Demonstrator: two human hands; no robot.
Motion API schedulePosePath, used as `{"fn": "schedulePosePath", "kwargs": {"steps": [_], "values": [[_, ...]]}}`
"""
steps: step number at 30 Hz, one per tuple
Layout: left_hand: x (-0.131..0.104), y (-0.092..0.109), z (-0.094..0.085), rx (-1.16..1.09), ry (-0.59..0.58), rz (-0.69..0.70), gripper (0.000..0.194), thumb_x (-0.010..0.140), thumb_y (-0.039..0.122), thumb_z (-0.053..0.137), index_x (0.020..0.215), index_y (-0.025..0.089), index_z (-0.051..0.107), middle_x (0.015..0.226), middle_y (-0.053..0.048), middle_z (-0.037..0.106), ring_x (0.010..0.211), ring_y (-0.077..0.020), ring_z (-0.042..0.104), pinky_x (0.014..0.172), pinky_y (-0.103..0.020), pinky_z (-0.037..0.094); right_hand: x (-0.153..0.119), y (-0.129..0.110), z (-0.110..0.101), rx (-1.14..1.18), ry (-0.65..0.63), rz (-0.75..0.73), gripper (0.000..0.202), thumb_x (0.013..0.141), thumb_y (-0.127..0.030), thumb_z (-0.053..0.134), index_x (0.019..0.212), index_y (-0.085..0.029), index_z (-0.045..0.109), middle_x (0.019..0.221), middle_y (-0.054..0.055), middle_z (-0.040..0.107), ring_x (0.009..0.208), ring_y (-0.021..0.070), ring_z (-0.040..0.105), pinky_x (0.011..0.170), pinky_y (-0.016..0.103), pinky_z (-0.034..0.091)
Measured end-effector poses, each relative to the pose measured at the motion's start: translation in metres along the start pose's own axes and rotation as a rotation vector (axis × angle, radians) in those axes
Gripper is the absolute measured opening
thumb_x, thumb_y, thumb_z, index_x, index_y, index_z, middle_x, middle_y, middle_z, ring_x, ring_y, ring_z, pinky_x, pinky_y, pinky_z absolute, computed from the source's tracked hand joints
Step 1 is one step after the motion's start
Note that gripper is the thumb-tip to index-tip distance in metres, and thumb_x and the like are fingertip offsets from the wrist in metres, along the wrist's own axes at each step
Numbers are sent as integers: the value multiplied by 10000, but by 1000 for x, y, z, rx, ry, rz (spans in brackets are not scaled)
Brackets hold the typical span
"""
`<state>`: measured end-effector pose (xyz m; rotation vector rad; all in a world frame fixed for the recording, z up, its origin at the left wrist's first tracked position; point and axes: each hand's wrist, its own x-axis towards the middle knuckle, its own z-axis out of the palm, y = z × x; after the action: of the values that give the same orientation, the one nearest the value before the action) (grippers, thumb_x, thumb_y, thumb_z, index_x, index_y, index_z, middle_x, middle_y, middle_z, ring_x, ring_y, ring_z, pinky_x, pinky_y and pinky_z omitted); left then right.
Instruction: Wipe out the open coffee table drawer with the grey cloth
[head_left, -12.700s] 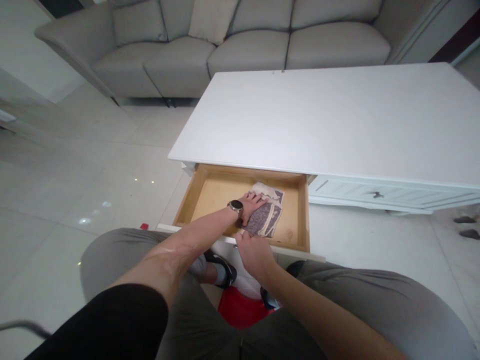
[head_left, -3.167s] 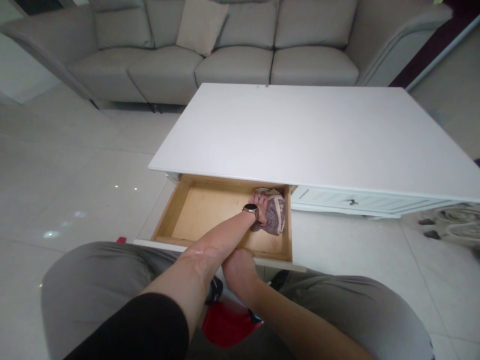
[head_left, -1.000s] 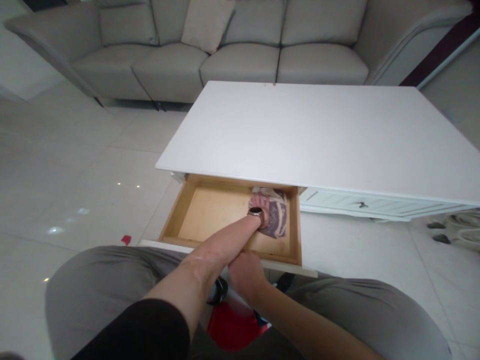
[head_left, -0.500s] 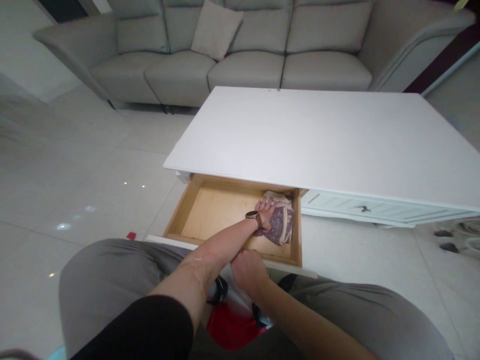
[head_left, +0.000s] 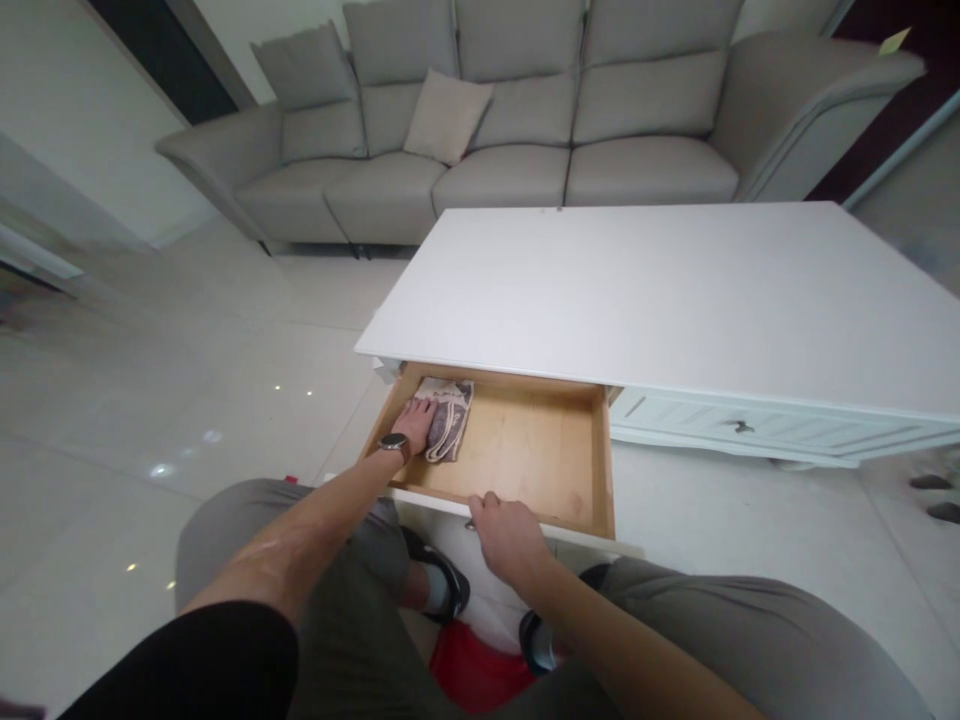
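Note:
A folded purple-brown and cream cloth (head_left: pixel 451 425) lies at the left end of the open wooden drawer (head_left: pixel 536 435). My left hand (head_left: pixel 415 422), with a watch on its wrist, rests on the cloth's left part; its fingers are pressed together, partly hidden against the cloth. On the drawer's front edge sits my right hand (head_left: pixel 506 530), its fingers curled over the rim beside the small dark knob (head_left: pixel 470 525).
The white table top (head_left: pixel 637 290) extends behind the drawer, with a closed drawer front (head_left: pixel 795 432) to the right. A grey sofa (head_left: pixel 652 170) stands beyond. My knees flank the drawer, and something red (head_left: pixel 480 665) lies between my feet.
The cloth and my left hand have moved from the drawer's right end to its left end. My right hand stays at the front edge, its fingers now over the rim. The view has shifted.

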<state>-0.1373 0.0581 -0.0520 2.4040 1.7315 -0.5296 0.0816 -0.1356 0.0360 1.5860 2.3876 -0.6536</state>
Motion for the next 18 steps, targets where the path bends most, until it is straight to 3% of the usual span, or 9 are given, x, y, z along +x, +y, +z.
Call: {"fn": "schedulePosePath", "kwargs": {"steps": [3,7,10,13,16,18], "values": [[-6,0,-4,-22,-11,61,861,735,137,640,1555,185,381,1532,-160,509,1359,-302,508,1117,-385,392,1,-1,3,-14,4,-2,313,948,-107,466,1239,-178,559,1119,150,686,953,276,741,762,370,573],[-14,0,-42,5,-15,62,599,788,222,593,1386,256,584,1252,-96,720,1143,-290,660,963,-365,487,2,-1,8,-33,36,7,286,964,-136,472,1229,-188,566,1095,136,693,911,278,744,733,371,570],[-27,-26,-81,27,85,-56,481,804,280,567,1277,279,655,1122,-82,762,1059,-297,695,889,-366,507,2,0,10,-39,40,-4,301,950,-122,498,1237,-184,562,1099,133,696,918,276,744,740,366,569],[-41,-70,-106,38,189,-238,475,778,330,573,1237,268,677,1107,-101,766,1026,-325,706,855,-378,519,3,0,9,-29,22,-13,299,955,-123,500,1244,-179,554,1104,137,694,926,266,743,751,352,563],[-52,-102,-99,-81,71,-306,447,767,351,565,1177,242,703,1118,-116,767,1018,-317,716,814,-340,528,3,1,9,-20,18,-12,275,973,-129,472,1231,-178,554,1096,136,693,926,258,742,753,344,560],[-56,-105,-82,-186,-9,-300,481,761,359,574,1213,240,690,1156,-113,763,1032,-300,719,814,-319,531,3,1,8,-18,14,-9,284,965,-116,472,1229,-178,553,1097,136,691,929,262,740,754,351,561]]}}
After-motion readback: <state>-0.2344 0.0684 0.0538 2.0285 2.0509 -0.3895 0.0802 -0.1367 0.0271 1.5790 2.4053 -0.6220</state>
